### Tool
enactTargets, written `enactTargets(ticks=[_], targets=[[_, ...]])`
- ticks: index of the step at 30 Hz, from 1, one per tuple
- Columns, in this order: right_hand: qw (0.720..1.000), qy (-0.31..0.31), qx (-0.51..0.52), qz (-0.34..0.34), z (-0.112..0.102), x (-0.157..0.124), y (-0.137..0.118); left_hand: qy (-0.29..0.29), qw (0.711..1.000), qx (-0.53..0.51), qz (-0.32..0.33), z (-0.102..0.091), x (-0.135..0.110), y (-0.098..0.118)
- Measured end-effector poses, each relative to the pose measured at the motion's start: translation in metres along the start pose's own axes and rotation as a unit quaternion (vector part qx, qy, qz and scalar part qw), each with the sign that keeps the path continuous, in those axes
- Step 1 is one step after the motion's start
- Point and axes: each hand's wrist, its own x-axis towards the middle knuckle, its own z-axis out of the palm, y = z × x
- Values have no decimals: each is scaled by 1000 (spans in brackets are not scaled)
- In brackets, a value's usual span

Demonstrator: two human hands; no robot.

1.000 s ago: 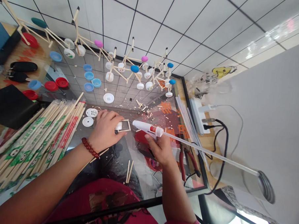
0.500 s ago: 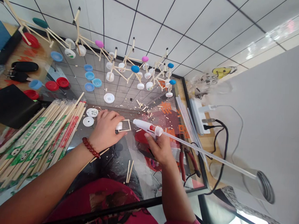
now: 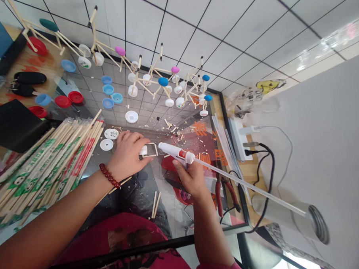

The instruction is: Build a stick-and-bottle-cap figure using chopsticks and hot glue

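Note:
My left hand [image 3: 132,150] is closed on a small frame of wooden sticks [image 3: 157,150] with a white bottle cap [image 3: 143,150] at its near end. My fingers hide part of the cap. In my right hand [image 3: 192,176] is a white hot glue gun [image 3: 174,151], with a long clear glue stick [image 3: 248,184] running out of its back. The gun's nozzle points left and sits just beside the far end of the stick frame; I cannot tell whether they touch. Two white caps [image 3: 107,145] lie left of my left hand.
Small tricycle models of sticks and caps [image 3: 163,82] stand along the tiled wall. Wrapped chopsticks [image 3: 56,165] are heaped at left. Blue caps [image 3: 108,89], red caps [image 3: 75,97], wood scraps [image 3: 173,129], red-handled pliers [image 3: 232,194] and a power strip [image 3: 238,139] surround the work.
The glue gun's nozzle has shifted very slightly left, closer to the stick frame. Both hands otherwise keep almost the same pose and grip.

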Motion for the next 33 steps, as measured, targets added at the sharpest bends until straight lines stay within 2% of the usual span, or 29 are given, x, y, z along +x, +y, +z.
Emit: enactTargets(ticks=[8, 20, 27, 33], targets=[[1000, 13, 5, -15, -1, 0, -5, -1, 1000, 2, -1, -1, 0, 1], [994, 54, 80, -49, -7, -3, -7, -8, 1000, 19, 2, -2, 1, 1], [995, 58, 67, -38, -15, -6, -6, -12, 1000, 19, 4, -3, 0, 1], [996, 28, 76, -25, -19, -11, -6, 15, 1000, 11, 13, 2, 1, -3]])
